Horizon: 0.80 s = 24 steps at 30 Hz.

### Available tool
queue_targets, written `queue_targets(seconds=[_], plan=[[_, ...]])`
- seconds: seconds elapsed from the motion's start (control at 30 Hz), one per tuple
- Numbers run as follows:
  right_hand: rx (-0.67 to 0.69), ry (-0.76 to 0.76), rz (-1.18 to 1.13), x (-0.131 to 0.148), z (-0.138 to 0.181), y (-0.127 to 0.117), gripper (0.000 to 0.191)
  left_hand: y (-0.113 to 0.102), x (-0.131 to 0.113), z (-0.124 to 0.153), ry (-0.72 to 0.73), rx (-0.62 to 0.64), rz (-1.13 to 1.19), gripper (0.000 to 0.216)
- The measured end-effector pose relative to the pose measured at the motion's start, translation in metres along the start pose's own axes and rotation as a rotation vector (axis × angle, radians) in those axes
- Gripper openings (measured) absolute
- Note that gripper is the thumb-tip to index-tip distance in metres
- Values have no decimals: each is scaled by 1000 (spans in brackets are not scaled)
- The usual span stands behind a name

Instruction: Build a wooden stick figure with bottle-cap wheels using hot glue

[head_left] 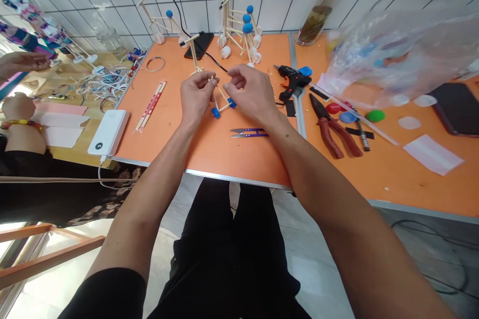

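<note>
Forearms [318, 184] cross the table edge [239, 181], left fingers [209, 83] pinching sticks [224, 108], right fingers' [235, 90] grip unclear.

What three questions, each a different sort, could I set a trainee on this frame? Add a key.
1. Which tool lies between the wearer's forearms? A) hot glue gun B) snips C) screwdriver
2. True or false: both hands lie flat on the tabletop, fingers spread.
3. Fill in the colour: the pliers have ____ handles.

Key: 1. B. 2. False: the left hand pinches a stick piece with blue ends. 3. red.
</note>
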State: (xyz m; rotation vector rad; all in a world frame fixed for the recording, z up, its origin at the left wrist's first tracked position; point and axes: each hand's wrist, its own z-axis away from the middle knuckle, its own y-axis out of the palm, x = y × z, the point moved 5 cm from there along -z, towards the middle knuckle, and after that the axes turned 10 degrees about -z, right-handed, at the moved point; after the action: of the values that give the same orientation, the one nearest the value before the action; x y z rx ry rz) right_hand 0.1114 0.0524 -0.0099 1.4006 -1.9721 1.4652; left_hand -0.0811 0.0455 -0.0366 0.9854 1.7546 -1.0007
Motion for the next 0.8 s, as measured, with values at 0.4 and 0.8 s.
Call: queue_targets(seconds=[0.4, 0.8], plan=[[-50, 40, 10, -22, -4, -13, 33, -8, 1, -12, -5, 111, 76, 20], [-114, 82, 32, -44, -10, -23, 38, -4, -12, -30, 8, 182, 85, 20]])
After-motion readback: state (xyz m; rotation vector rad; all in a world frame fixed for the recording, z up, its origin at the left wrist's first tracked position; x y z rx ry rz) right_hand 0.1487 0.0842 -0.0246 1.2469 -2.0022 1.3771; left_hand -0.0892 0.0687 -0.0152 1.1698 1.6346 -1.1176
